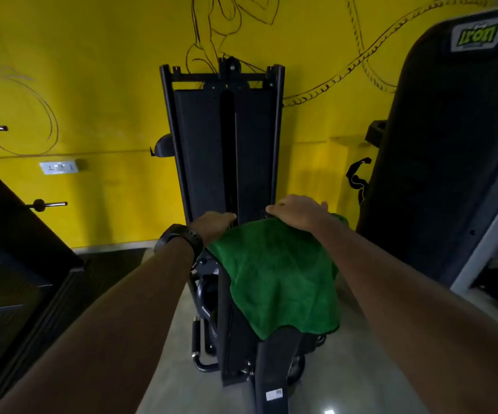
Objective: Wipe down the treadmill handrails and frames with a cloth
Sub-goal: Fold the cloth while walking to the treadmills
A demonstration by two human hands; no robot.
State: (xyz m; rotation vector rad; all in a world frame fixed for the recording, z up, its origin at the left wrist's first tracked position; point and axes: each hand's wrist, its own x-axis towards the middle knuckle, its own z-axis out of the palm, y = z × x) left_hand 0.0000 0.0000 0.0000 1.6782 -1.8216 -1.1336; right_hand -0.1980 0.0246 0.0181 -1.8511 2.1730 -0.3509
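Note:
A green cloth (274, 270) lies draped over the top of a black upright machine frame (226, 138) in front of me. My left hand (214, 222), with a black watch on its wrist, sits at the cloth's upper left corner. Its fingers curl over the frame's edge there and their tips are hidden. My right hand (298, 213) rests flat on the cloth's far edge with fingers spread, pressing it onto the frame. A bit of cloth shows beyond that hand.
A yellow wall (92, 100) with line drawings stands close behind the machine. A large black padded machine (439, 144) is at the right. Dark equipment (17, 234) with metal pegs stands at the left. Grey floor (176, 354) shows below.

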